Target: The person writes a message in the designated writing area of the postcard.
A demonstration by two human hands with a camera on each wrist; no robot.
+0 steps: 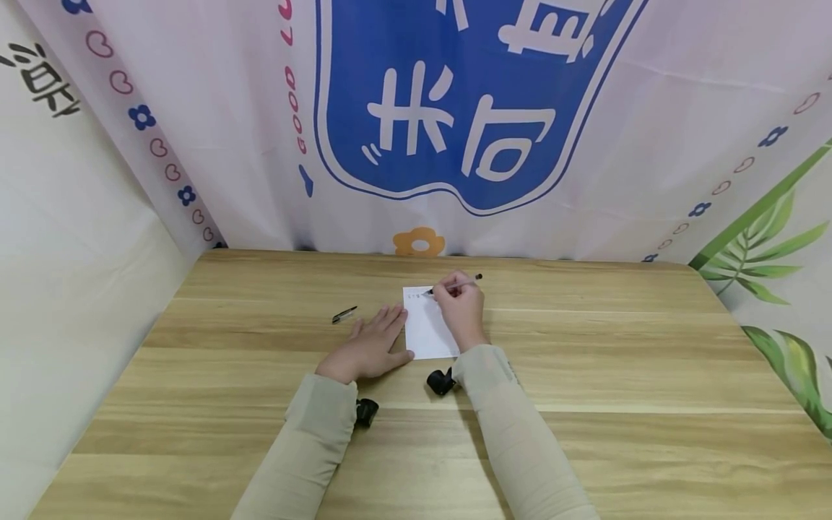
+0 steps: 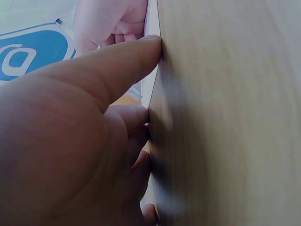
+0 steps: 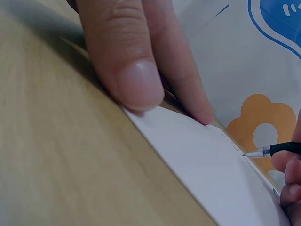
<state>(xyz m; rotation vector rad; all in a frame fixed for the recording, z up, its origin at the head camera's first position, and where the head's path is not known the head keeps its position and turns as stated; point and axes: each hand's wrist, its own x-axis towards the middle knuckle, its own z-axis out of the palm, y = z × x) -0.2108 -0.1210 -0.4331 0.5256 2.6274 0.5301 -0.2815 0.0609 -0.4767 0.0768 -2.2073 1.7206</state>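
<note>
Toward the far edge of the table (image 1: 617, 347), a paper (image 1: 427, 334) lies flat, the left hand (image 1: 369, 350) resting with outstretched fingers and thumb at its left side, while the right hand (image 1: 464, 312) pinches a pen (image 1: 469, 280), its tip on the paper near the top. Neat writing calls for a steady left hand and strokes level with the small marks (image 1: 413, 296). No container shows, only what looks like a loose cap (image 1: 344, 315) left of the paper.

Pale khaki, cuffed sleeves (image 1: 529, 437) adjoin black wrist cameras (image 1: 439, 383).
</note>
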